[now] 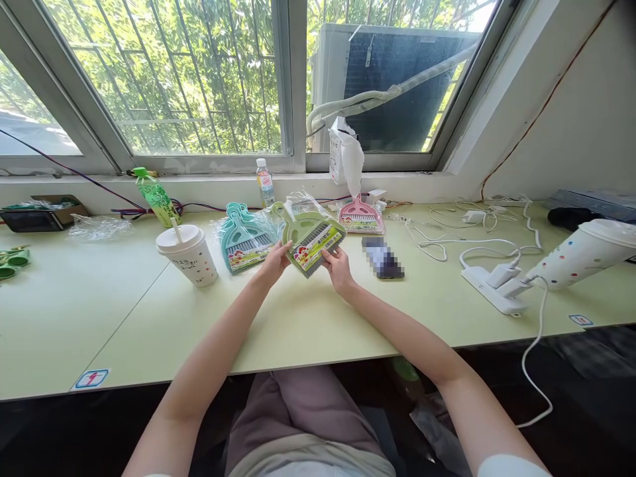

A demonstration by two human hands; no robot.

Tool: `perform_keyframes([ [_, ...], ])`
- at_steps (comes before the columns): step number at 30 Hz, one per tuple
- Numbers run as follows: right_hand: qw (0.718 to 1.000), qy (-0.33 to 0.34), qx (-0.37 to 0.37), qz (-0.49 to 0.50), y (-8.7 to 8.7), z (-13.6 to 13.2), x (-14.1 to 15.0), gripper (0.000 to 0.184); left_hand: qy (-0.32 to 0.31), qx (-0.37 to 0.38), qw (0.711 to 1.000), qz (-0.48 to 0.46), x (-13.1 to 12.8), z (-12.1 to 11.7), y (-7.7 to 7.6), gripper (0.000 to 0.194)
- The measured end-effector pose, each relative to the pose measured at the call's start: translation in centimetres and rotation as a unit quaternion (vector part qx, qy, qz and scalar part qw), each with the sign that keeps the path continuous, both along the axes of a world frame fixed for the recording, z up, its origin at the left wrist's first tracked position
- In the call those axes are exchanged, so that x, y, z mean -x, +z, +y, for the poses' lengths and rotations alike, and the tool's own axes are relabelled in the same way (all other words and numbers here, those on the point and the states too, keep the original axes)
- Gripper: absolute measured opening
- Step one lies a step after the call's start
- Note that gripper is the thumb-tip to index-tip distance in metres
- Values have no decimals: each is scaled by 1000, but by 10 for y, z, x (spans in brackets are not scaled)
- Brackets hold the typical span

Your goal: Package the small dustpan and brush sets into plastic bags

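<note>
Between my two hands, a green mini dustpan and brush set in clear wrap is held tilted above the table. My left hand grips its lower left side, fingers closed on the edge. At its right corner, my right hand pinches the set near the grey bristles. Teal dustpan and brush sets, also wrapped, lie on the table just left of my left hand. Farther back, a pink dustpan and brush set rests by the wall. A phone-like, pixelated object lies right of my right hand.
A white lidded cup with a straw and a green bottle stand at left. A clear bottle is by the window. A power strip, white cables and a large white cup occupy the right side.
</note>
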State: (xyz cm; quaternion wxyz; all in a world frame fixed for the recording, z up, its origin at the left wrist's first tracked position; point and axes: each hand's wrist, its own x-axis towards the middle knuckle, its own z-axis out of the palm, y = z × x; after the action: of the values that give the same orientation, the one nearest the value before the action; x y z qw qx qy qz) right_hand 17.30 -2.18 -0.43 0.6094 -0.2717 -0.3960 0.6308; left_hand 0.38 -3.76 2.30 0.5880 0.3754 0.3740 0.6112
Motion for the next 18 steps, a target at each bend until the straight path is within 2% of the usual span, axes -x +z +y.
perform_keyframes([
  [3, 1000, -26, 9, 12, 0, 6, -5, 32, -117, 42, 992, 11, -12, -6, -5, 34],
  [4, 999, -32, 13, 15, 0, 8, -6, 31, -138, 44, 989, 8, -15, -7, -6, 34],
  [6, 999, -35, 18, 18, -1, 10, -7, 30, -126, 25, 992, -9, -16, -6, -6, 34],
  [9, 1000, -19, 17, 11, -3, 9, -5, 30, -38, -19, 998, -37, -12, -2, -5, 32],
  [12, 1000, -2, 9, -7, -5, 6, -1, 31, 10, -15, 999, -40, -13, 0, -9, 37],
  [15, 1000, -28, 2, -15, -5, 8, -1, 30, -14, 6, 999, -39, -25, -6, -18, 45],
  [18, 998, -59, -4, -11, -1, 14, -7, 30, -105, 28, 994, -27, -40, -13, -25, 52],
])
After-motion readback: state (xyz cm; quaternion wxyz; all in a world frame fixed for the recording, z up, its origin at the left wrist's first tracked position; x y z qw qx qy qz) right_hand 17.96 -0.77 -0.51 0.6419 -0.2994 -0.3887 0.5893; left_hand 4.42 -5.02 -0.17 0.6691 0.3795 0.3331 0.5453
